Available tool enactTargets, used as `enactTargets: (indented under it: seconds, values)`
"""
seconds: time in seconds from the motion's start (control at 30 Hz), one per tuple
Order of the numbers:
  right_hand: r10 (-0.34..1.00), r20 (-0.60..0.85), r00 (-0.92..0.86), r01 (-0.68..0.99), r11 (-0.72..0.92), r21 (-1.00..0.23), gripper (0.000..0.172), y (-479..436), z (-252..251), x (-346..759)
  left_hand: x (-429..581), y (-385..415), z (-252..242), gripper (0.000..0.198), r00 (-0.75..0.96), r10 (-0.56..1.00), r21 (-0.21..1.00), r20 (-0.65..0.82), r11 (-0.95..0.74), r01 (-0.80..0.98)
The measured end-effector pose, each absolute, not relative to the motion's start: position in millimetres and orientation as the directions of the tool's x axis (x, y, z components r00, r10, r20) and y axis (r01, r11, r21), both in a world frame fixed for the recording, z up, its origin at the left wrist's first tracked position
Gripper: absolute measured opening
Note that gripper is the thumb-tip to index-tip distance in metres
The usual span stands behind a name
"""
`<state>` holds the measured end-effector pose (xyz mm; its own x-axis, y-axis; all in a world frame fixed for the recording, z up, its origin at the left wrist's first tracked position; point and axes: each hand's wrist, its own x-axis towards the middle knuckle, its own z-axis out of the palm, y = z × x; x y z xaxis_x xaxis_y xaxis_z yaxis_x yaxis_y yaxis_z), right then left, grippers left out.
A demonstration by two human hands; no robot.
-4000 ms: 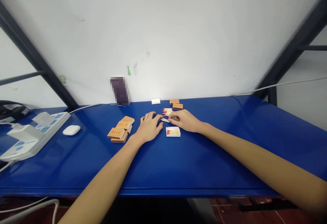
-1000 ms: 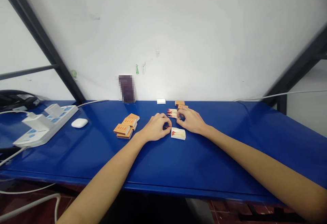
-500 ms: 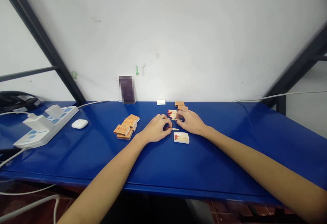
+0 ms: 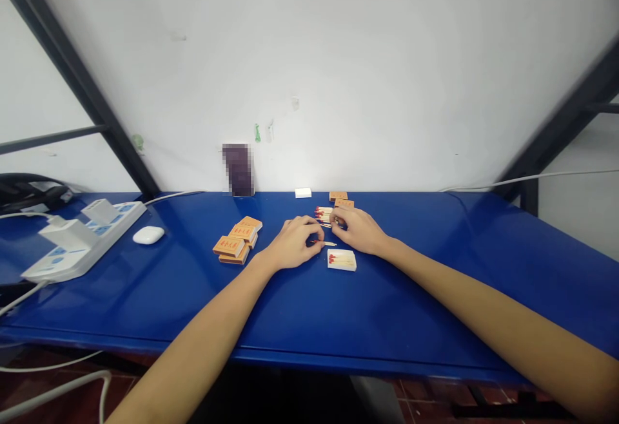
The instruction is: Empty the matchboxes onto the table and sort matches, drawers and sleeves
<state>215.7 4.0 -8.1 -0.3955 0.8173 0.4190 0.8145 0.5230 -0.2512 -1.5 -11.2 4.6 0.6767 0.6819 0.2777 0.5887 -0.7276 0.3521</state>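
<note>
My left hand (image 4: 290, 245) rests on the blue table (image 4: 338, 308) with curled fingers pinching a red-tipped match (image 4: 325, 243) by its head end. My right hand (image 4: 358, 229) lies just to the right, fingers bent over a loose pile of matches (image 4: 324, 215). Whether it grips any match is hidden. A white open tray of matches (image 4: 341, 260) sits just in front of both hands.
A stack of orange matchboxes (image 4: 236, 240) lies left of my left hand. Two more orange boxes (image 4: 341, 200) and a small white tray (image 4: 303, 192) sit near the wall. A white power strip (image 4: 77, 237) and a white earbud case (image 4: 148, 235) are far left.
Over four seconds both hands stayed at the match pile. The white tray slid slightly toward me and right between one second and half a second ago. A single match now shows at my left fingertips.
</note>
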Motion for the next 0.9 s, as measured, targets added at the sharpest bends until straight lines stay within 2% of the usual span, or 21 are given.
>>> enactTargets:
  seconds: [0.13, 0.23, 0.5, 0.9]
  values:
    - [0.893, 0.372, -0.254, 0.893, 0.364, -0.263, 0.003, -0.2, -2.9, 211.7, -1.2, -9.8, 2.8, 0.011, 0.671, 0.674, 0.344, 0.309, -0.737, 0.581]
    - [0.920, 0.323, -0.221, 0.910, 0.314, -0.272, 0.005, -2.4, 0.7, 209.7, -0.9, -9.3, 3.4, 0.010, 0.672, 0.677, 0.364, 0.299, -0.732, 0.576]
    - [0.910, 0.317, -0.268, 0.889, 0.361, -0.283, 0.005, -3.6, 3.1, 209.5, -0.2, -7.8, 6.2, 0.009, 0.711, 0.624, 0.393, 0.325, -0.773, 0.499]
    - [0.864, 0.345, -0.367, 0.825, 0.473, -0.310, 0.009, -0.7, -0.4, 213.5, -1.1, -7.4, 3.6, 0.010, 0.699, 0.631, 0.436, 0.336, -0.762, 0.479]
